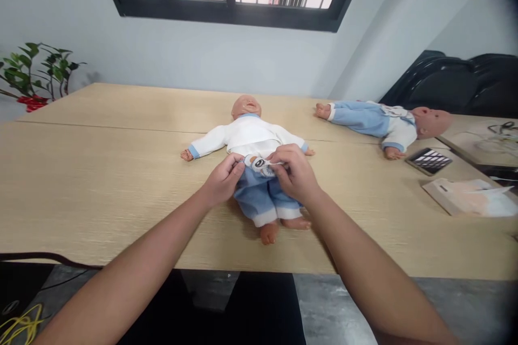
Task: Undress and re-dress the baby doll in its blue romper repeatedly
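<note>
A baby doll [253,137] in a white long-sleeved top and blue trousers [254,199] lies on its back on the table, head toward the wall and feet toward me. Over its waist is a small printed cloth [259,164] with thin white ties, like a bib. My left hand [226,177] pinches its left end between thumb and fingers. At the other end, my right hand [294,171] is closed on a white tie. The cloth hangs bunched between both hands, and its lower part is partly hidden.
A second doll [364,118], dressed alike, lies at the back right of the wooden table [121,172]. Near it are a phone [429,161] and a tissue pack [469,197]. Black chairs [457,83] stand behind, and a potted plant [36,70] is at left.
</note>
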Available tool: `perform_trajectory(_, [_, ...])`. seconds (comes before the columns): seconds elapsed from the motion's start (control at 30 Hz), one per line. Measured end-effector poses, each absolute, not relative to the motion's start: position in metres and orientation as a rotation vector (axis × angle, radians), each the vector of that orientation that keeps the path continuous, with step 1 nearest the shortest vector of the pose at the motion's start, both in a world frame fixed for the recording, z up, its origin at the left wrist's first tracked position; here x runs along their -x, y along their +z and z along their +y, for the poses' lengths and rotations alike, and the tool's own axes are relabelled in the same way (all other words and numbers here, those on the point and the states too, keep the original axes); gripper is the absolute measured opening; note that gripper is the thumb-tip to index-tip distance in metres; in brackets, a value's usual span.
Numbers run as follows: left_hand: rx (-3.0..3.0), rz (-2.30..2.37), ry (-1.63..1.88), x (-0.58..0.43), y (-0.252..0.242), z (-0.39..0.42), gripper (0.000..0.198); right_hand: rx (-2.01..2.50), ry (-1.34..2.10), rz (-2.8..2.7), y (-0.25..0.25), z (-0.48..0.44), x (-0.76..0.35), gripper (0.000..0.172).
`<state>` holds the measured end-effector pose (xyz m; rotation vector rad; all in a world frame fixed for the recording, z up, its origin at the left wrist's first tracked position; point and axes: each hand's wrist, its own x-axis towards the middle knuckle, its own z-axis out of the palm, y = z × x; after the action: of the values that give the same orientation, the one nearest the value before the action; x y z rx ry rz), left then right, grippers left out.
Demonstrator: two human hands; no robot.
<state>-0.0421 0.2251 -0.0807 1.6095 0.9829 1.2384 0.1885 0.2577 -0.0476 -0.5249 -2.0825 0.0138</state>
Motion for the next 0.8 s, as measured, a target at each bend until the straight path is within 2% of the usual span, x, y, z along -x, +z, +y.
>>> perform_trajectory(0.07, [-1.554, 0.956, 1.215, 0.043, -0.08, 0.226, 0.044, 0.518, 0.05, -2.089, -0.051, 0.256, -0.187, 0.008])
perform_trajectory(0.13, [-1.511, 0.955, 1.129, 0.045, -0.078, 0.227, 0.041, 0.478, 0.089, -2.088, -0.052, 0.254, -0.186, 0.015])
perform_trajectory(0.2, [-1.504, 0.898, 0.94, 0.05, -0.075, 0.227, 0.035, 0.422, 0.142, -2.066, -0.051, 0.251, -0.186, 0.028])
perform_trajectory(0.33, [-1.639, 0.717, 0.622, 0.06, -0.065, 0.225, 0.039, 0.519, 0.331, -2.114, -0.047, 0.246, -0.191, 0.06])
perform_trajectory(0.4, [-1.812, 0.768, 0.62, 0.063, -0.061, 0.224, 0.037, 0.666, 0.359, -2.199, -0.044, 0.247, -0.194, 0.072])
perform_trajectory(0.5, [-1.971, 0.947, 0.696, 0.065, -0.057, 0.223, 0.028, 0.806, 0.273, -2.317, -0.042, 0.25, -0.198, 0.078])
perform_trajectory(0.57, [-2.0, 1.032, 0.704, 0.065, -0.057, 0.223, 0.018, 0.812, 0.227, -2.377, -0.04, 0.252, -0.199, 0.078])
perform_trajectory(0.63, [-2.023, 1.097, 0.759, 0.063, -0.06, 0.222, 0.014, 0.795, 0.191, -2.389, -0.04, 0.251, -0.197, 0.069])
perform_trajectory(0.8, [-1.693, 1.163, 1.352, 0.053, -0.071, 0.224, 0.015, 0.781, 0.084, -2.256, -0.043, 0.251, -0.187, 0.025])
